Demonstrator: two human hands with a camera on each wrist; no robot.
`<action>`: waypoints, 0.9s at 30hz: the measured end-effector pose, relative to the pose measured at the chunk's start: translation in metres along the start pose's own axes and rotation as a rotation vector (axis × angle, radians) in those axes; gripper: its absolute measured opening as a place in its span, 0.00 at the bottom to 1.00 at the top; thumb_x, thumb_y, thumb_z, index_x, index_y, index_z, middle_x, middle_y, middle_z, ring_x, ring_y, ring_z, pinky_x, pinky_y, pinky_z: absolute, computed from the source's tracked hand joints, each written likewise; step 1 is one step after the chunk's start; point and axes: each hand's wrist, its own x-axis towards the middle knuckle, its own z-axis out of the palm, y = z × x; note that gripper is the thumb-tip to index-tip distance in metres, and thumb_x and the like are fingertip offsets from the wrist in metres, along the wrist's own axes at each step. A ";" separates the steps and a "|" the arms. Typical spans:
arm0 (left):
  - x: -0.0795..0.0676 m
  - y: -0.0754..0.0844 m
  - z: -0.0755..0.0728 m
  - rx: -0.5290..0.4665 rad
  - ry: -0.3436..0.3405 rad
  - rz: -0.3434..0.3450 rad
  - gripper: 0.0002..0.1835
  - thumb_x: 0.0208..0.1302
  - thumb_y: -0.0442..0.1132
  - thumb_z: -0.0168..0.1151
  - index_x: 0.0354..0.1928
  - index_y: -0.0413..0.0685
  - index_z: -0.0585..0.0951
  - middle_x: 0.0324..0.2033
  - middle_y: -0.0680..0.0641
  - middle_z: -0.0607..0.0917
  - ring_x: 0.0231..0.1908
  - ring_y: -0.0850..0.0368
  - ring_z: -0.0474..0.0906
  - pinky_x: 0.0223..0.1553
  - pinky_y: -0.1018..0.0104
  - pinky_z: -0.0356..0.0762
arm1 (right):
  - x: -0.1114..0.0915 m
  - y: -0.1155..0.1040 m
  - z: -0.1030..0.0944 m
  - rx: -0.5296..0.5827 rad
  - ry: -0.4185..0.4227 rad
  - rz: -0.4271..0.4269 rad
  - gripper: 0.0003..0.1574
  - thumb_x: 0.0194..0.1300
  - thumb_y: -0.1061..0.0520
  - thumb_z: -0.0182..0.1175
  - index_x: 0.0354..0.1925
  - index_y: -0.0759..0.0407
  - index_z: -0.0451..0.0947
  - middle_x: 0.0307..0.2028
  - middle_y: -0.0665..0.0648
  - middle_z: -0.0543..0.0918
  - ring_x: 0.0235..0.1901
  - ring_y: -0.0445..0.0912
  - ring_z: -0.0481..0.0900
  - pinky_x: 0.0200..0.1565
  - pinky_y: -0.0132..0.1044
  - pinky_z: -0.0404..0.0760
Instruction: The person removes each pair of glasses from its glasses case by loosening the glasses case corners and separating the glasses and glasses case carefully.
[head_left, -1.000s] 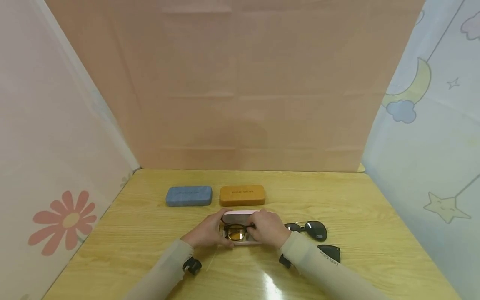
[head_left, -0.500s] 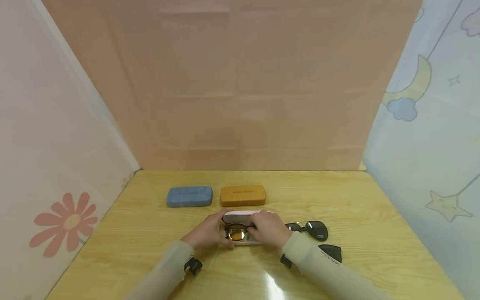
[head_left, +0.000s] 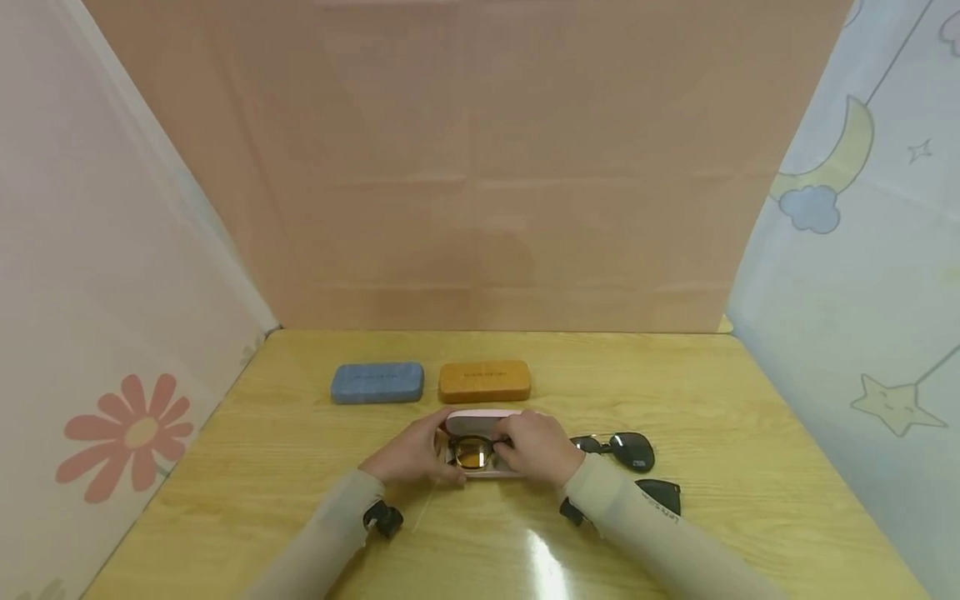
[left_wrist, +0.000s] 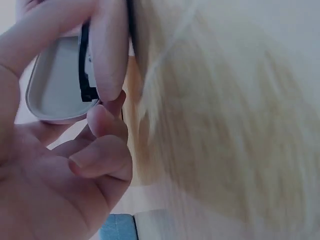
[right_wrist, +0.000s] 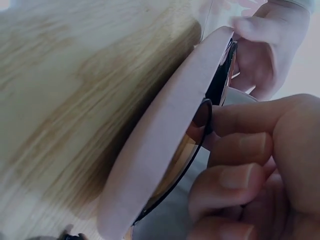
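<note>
A pink glasses case [head_left: 486, 412] stands open near the front of the table, its grey inside showing. In it sits a pair of glasses [head_left: 472, 454] with a dark frame and amber lenses. My left hand [head_left: 414, 450] grips the case's left end, thumb at the front edge and fingers behind. My right hand [head_left: 542, 448] pinches the glasses near the bridge and covers their right half in the head view. Seen from the right wrist, the glasses' dark rim [right_wrist: 201, 142] slants along the case's pink outer wall [right_wrist: 160, 135].
Behind the hands lie a closed blue case [head_left: 377, 382] and a closed orange case [head_left: 484, 381]. Dark sunglasses [head_left: 633, 452] rest to the right, partly behind the right hand. A black folded item [head_left: 662, 494] lies partly hidden by the right sleeve. Cloth walls surround the table.
The head view has tilted slightly down, so the table sits higher in it. Both hands keep their places on the case and glasses, with little visible movement.
</note>
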 end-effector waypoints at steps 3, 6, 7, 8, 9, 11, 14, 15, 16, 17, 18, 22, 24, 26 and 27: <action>0.000 0.003 -0.002 -0.055 -0.012 -0.029 0.34 0.57 0.53 0.75 0.66 0.67 0.72 0.50 0.52 0.80 0.38 0.54 0.75 0.36 0.61 0.75 | -0.001 -0.001 -0.002 0.003 0.007 -0.011 0.04 0.63 0.55 0.67 0.33 0.52 0.88 0.30 0.47 0.87 0.25 0.38 0.77 0.28 0.35 0.75; 0.000 0.006 -0.004 -0.109 -0.010 -0.060 0.26 0.69 0.58 0.61 0.66 0.64 0.73 0.47 0.48 0.80 0.37 0.51 0.75 0.36 0.59 0.75 | -0.001 -0.001 -0.003 0.011 0.011 -0.016 0.04 0.63 0.55 0.68 0.33 0.53 0.88 0.29 0.47 0.87 0.25 0.38 0.76 0.27 0.35 0.75; 0.000 0.007 -0.004 -0.116 -0.004 -0.071 0.25 0.72 0.60 0.56 0.66 0.62 0.73 0.46 0.47 0.80 0.35 0.50 0.75 0.35 0.58 0.75 | -0.001 -0.001 -0.003 0.008 0.013 -0.016 0.04 0.63 0.55 0.67 0.34 0.53 0.88 0.30 0.47 0.87 0.25 0.38 0.77 0.27 0.35 0.75; 0.000 0.007 -0.005 -0.118 0.007 -0.084 0.26 0.74 0.61 0.51 0.67 0.60 0.73 0.46 0.46 0.80 0.35 0.50 0.75 0.36 0.58 0.74 | -0.001 -0.001 -0.004 0.005 0.012 -0.014 0.04 0.63 0.55 0.67 0.34 0.52 0.88 0.30 0.47 0.87 0.26 0.38 0.78 0.28 0.35 0.76; 0.000 0.008 -0.005 -0.116 0.019 -0.100 0.28 0.75 0.63 0.47 0.67 0.58 0.73 0.46 0.46 0.80 0.33 0.49 0.75 0.36 0.57 0.74 | -0.001 -0.001 -0.004 0.005 0.014 -0.015 0.04 0.63 0.55 0.67 0.34 0.52 0.88 0.30 0.47 0.87 0.26 0.38 0.79 0.29 0.36 0.77; 0.001 0.009 -0.005 -0.101 0.055 -0.149 0.33 0.74 0.67 0.42 0.68 0.53 0.73 0.46 0.46 0.80 0.30 0.49 0.75 0.36 0.57 0.73 | -0.001 -0.001 -0.004 -0.001 0.022 -0.022 0.03 0.63 0.56 0.67 0.33 0.53 0.88 0.30 0.47 0.88 0.26 0.38 0.80 0.29 0.36 0.78; 0.003 0.009 -0.005 -0.075 0.111 -0.224 0.42 0.71 0.72 0.39 0.68 0.47 0.74 0.48 0.46 0.83 0.30 0.51 0.76 0.40 0.57 0.73 | -0.001 -0.001 -0.004 -0.003 0.019 -0.014 0.04 0.64 0.56 0.67 0.33 0.53 0.88 0.30 0.48 0.88 0.26 0.38 0.80 0.29 0.36 0.78; 0.004 0.009 -0.005 -0.071 0.125 -0.245 0.43 0.70 0.73 0.39 0.66 0.45 0.76 0.48 0.46 0.84 0.31 0.52 0.77 0.40 0.56 0.74 | -0.001 -0.002 -0.004 -0.002 0.018 -0.010 0.04 0.64 0.56 0.67 0.33 0.53 0.88 0.30 0.48 0.88 0.26 0.38 0.80 0.29 0.36 0.78; 0.004 0.009 -0.005 -0.064 0.137 -0.261 0.44 0.70 0.74 0.38 0.64 0.44 0.78 0.47 0.46 0.85 0.32 0.52 0.78 0.41 0.56 0.74 | -0.001 -0.002 -0.004 -0.003 0.015 -0.005 0.04 0.64 0.56 0.67 0.33 0.53 0.88 0.30 0.48 0.88 0.26 0.38 0.80 0.29 0.37 0.78; 0.005 0.009 -0.005 -0.058 0.146 -0.275 0.45 0.69 0.75 0.38 0.61 0.42 0.80 0.47 0.46 0.85 0.34 0.52 0.78 0.43 0.55 0.74 | -0.001 -0.002 -0.004 -0.005 0.009 0.003 0.03 0.64 0.56 0.67 0.34 0.52 0.88 0.30 0.48 0.88 0.26 0.38 0.80 0.29 0.37 0.78; 0.005 0.009 -0.005 -0.055 0.149 -0.284 0.44 0.70 0.74 0.38 0.57 0.42 0.82 0.46 0.46 0.85 0.35 0.52 0.78 0.43 0.54 0.75 | -0.001 -0.002 -0.004 -0.005 0.003 0.009 0.03 0.64 0.56 0.67 0.34 0.52 0.88 0.30 0.48 0.88 0.27 0.39 0.80 0.30 0.38 0.78; 0.003 0.010 -0.001 -0.057 0.134 -0.310 0.41 0.70 0.73 0.39 0.45 0.44 0.86 0.44 0.46 0.84 0.39 0.51 0.77 0.44 0.53 0.74 | -0.004 -0.003 -0.001 -0.006 -0.022 0.016 0.03 0.64 0.55 0.67 0.35 0.52 0.88 0.31 0.47 0.88 0.28 0.40 0.81 0.32 0.40 0.79; 0.002 0.010 0.002 -0.069 0.123 -0.314 0.40 0.70 0.73 0.40 0.45 0.44 0.86 0.42 0.47 0.84 0.38 0.52 0.76 0.43 0.54 0.73 | -0.006 -0.003 0.001 -0.009 -0.025 0.013 0.04 0.64 0.55 0.67 0.35 0.51 0.88 0.31 0.46 0.88 0.28 0.39 0.81 0.33 0.40 0.79; 0.002 0.010 0.005 -0.078 0.118 -0.310 0.40 0.71 0.72 0.40 0.45 0.43 0.85 0.37 0.47 0.82 0.35 0.53 0.74 0.40 0.57 0.71 | -0.008 -0.003 0.003 -0.012 -0.018 0.009 0.04 0.64 0.55 0.67 0.35 0.51 0.88 0.31 0.46 0.88 0.28 0.39 0.81 0.33 0.39 0.79; 0.002 0.010 0.006 -0.078 0.118 -0.305 0.40 0.71 0.72 0.40 0.44 0.43 0.85 0.34 0.47 0.81 0.33 0.53 0.73 0.38 0.58 0.70 | -0.009 -0.002 0.003 -0.013 -0.010 0.007 0.04 0.64 0.55 0.67 0.35 0.51 0.88 0.30 0.46 0.88 0.28 0.39 0.81 0.33 0.39 0.79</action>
